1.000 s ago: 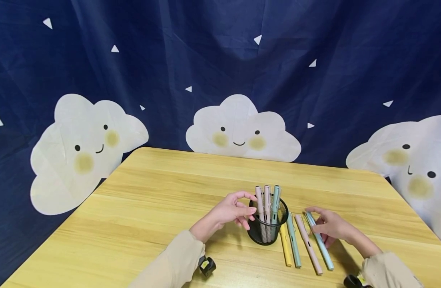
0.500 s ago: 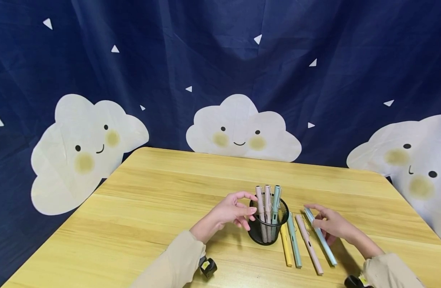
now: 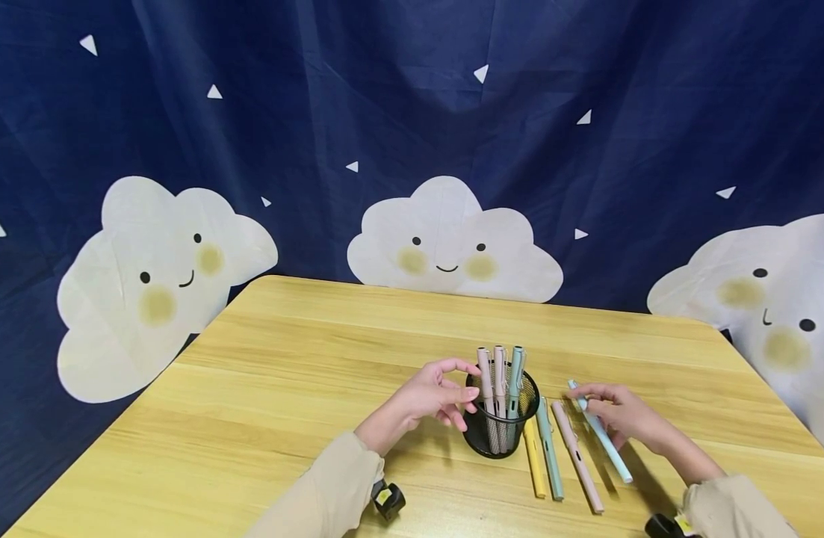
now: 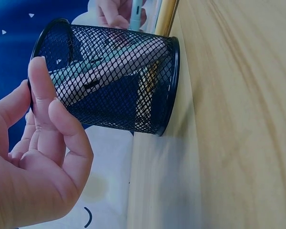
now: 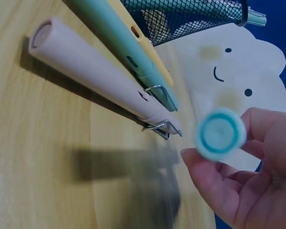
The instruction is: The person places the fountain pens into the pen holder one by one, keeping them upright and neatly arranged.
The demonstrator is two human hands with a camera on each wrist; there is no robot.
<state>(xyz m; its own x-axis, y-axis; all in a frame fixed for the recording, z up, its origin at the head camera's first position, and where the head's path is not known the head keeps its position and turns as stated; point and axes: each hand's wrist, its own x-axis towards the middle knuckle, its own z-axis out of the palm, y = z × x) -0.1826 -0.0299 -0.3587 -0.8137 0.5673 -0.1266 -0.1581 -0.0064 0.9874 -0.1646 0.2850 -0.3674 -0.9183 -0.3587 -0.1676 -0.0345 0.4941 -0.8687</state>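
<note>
Since 0.5 s ago, right hand (image 3: 620, 418) grip has closed around the light blue pen (image 3: 603, 441) and tipped it off the table (image 3: 284, 388), right of the mesh pen cup (image 3: 502, 418); left hand (image 3: 428, 396), fingers relaxed, holds nothing beside the cup.

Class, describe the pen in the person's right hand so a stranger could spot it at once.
On the wooden table, look right of the black mesh pen holder. Beyond the yellow, green and pink pens lying flat, the right hand pinches the light blue pen, the only one lifted.
</note>
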